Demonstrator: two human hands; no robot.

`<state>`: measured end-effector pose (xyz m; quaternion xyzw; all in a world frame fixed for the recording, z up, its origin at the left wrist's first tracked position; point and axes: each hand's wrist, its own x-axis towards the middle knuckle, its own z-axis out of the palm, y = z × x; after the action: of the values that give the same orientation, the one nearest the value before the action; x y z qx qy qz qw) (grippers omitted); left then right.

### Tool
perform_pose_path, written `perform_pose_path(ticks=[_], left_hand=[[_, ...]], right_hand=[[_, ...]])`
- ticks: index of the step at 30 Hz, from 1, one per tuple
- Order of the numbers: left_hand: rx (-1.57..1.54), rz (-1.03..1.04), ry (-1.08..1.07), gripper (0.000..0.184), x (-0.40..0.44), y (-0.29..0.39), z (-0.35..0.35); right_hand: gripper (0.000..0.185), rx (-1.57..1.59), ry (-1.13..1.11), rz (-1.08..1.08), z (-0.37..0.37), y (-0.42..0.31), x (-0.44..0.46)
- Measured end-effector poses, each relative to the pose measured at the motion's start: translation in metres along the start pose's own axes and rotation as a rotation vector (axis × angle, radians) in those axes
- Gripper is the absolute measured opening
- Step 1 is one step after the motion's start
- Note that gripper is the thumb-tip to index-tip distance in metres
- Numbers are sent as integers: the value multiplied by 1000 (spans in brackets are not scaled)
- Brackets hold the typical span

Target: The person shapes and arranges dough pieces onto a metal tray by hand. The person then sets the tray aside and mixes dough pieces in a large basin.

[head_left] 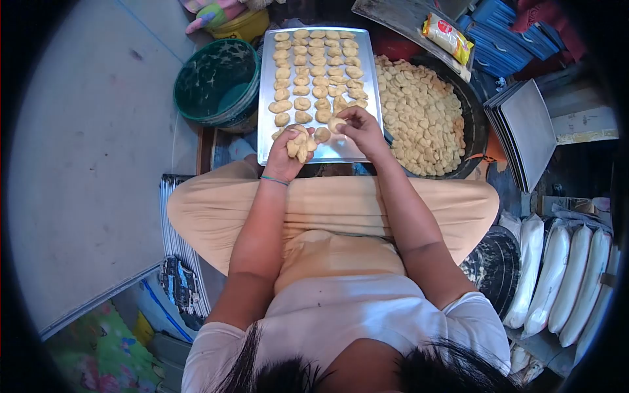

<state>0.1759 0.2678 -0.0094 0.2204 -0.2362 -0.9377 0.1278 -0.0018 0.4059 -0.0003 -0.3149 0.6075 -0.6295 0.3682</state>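
Observation:
My left hand (286,157) is closed around a clump of dough pieces (301,145) at the near left corner of the metal tray (267,98). Between the thumb and fingers of my right hand (363,131) is a small dough piece (336,125), held just above the tray's near side. Rows of flattened dough pieces (318,61) cover most of the tray. One round dough piece (322,135) lies between my two hands. Part of the nearest row is hidden behind my left hand.
A large black basin (476,124) full of dough pieces stands right of the tray. To the left is a green bucket (219,78) with smeared walls. Stacked trays (524,134), a yellow packet (448,38) and long white bags (545,275) occupy the right side.

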Motion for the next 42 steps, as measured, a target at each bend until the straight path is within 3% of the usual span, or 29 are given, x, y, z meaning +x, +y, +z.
perform_pose_path(ticks=[2,3,6,10,11,14,18,19,22,23,27,30,35,37,40,42], left_hand=[[44,18,84,32,5,-1,-11],[71,8,77,33,6,-2,-10],[157,4,77,35,6,-4,-3],[201,-31,58,40,-1,-9,19],[215,-62,6,42,-2,-9,22],[264,-99,-37,48,-4,-12,36],[263,-103,-12,32,2,-12,27],[259,-99,10,28,5,-12,20],[198,-58,16,20,8,-2,2],[206,-83,1,19,8,8,-4],[105,125,246,24,-5,38,6],[112,154,128,24,-8,53,-10],[661,201,272,24,-15,53,-2],[937,162,273,31,-6,46,-20],[1462,507,236,40,1,23,-21],[1578,473,211,47,3,17,-18]], right_hand=[[25,-63,82,19,-11,25,1],[22,-259,71,20,-10,28,-5],[22,-1037,88,-336,-10,26,-18],[35,-351,-83,-211,9,-11,-29],[38,-152,-186,-77,14,-16,-30],[35,-35,-288,68,0,-5,-20],[39,98,134,52,-28,4,-19],[32,93,142,128,-36,3,-20],[28,-1028,175,-174,-46,18,-30],[28,-1013,272,-190,-43,25,-35],[32,-941,254,-120,-36,35,-41],[33,-1028,198,-211,-36,27,-40],[33,-1168,286,-379,-27,26,-36],[35,-1161,174,-422,-17,20,-30],[42,-1172,23,-478,3,16,-19],[43,-1191,-23,-497,19,14,-11]])
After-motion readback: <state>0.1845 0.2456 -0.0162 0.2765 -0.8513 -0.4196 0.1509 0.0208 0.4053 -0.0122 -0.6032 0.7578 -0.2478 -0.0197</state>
